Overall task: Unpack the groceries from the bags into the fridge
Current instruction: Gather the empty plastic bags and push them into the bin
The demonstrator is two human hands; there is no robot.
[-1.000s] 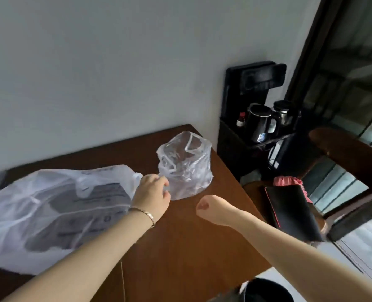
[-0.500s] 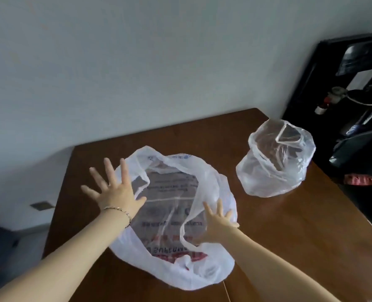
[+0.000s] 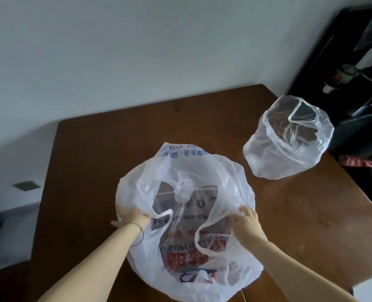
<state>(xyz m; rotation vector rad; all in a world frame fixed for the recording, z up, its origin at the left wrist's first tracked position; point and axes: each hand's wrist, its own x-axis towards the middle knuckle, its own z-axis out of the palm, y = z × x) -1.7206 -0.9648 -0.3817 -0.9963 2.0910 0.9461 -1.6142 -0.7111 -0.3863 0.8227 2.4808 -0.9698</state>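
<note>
A large white supermarket bag (image 3: pixel 187 219) with red and blue print lies on the brown table (image 3: pixel 106 153), its mouth facing me. My left hand (image 3: pixel 129 216) grips the bag's left rim, partly hidden under the plastic. My right hand (image 3: pixel 247 221) holds the right rim next to a handle loop. Nothing solid shows through the plastic, only the printed lettering. A smaller clear plastic bag (image 3: pixel 287 138) stands slumped and open at the table's far right, apart from both hands.
A white wall runs behind the table. A dark stand (image 3: pixel 354 68) with kettles and a small bottle stands at the right past the table edge. Something pink (image 3: pixel 354 161) lies low beside the table's right edge.
My hands were spread open above the large bag; now both have dropped onto its rim and closed on the plastic. The view has tipped down and closer to the bag.
</note>
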